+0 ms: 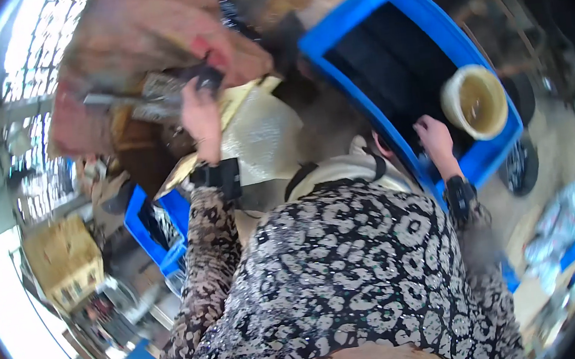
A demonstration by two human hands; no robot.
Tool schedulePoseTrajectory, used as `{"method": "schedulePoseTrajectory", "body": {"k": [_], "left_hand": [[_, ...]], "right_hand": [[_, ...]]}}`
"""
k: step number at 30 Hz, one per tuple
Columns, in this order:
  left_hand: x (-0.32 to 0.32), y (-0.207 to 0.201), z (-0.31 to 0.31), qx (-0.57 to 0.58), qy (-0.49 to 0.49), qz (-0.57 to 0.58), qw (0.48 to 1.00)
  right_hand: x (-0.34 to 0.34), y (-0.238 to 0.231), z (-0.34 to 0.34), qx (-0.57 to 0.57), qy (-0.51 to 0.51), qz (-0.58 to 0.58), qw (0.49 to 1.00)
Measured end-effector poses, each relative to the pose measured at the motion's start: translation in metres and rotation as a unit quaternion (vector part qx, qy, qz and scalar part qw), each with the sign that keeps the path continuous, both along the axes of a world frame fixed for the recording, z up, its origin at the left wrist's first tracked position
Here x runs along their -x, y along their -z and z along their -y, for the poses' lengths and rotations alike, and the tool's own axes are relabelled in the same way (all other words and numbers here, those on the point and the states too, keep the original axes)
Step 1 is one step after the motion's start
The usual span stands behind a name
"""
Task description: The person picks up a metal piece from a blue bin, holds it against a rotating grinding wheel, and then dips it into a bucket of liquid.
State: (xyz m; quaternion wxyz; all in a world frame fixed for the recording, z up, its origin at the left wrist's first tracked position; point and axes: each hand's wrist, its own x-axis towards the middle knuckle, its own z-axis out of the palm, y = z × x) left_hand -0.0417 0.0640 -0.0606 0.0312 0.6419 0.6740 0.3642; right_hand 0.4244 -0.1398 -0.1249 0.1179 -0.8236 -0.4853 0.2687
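Observation:
My left hand (201, 118) reaches over a cardboard box lined with bubble wrap (263, 137). Its fingers close at a dark bundle (205, 79), beside a clear plastic packet (158, 91); blur hides what exactly they hold. On the right, my right hand (435, 141) hangs over the near side of a blue crate (347, 13) with a black inside. Those fingers are bent together, and anything between them is too small to make out. A round cream tub (454, 98) with a little brownish content sits on the crate's right side, close to that hand.
Reddish cloth (122, 40) covers something at the far left. A smaller blue crate (140, 218) stands low to the left, near a yellowish box (63, 260). Clear plastic bags (552, 230) lie at the right.

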Motion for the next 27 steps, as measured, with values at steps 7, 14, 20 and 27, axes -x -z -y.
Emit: {"method": "schedulePoseTrajectory", "body": {"k": [7, 14, 20, 27], "left_hand": [[0.026, -0.004, -0.014, 0.007, 0.079, 0.238, 0.968], [-0.001, -0.071, 0.024, 0.121, 0.191, 0.704, 0.673], [0.019, -0.097, 0.025, 0.122, 0.173, 0.590, 0.779], [-0.080, -0.066, 0.090, 0.050, 0.147, 0.068, 0.985]], "right_hand": [[0.091, -0.074, -0.019, -0.076, 0.003, -0.147, 0.986], [0.116, -0.147, -0.041, -0.137, -0.045, -0.161, 0.976], [0.132, -0.213, -0.066, -0.200, -0.163, -0.042, 0.965], [0.070, -0.319, -0.100, -0.417, -0.235, 0.062, 0.876]]}}
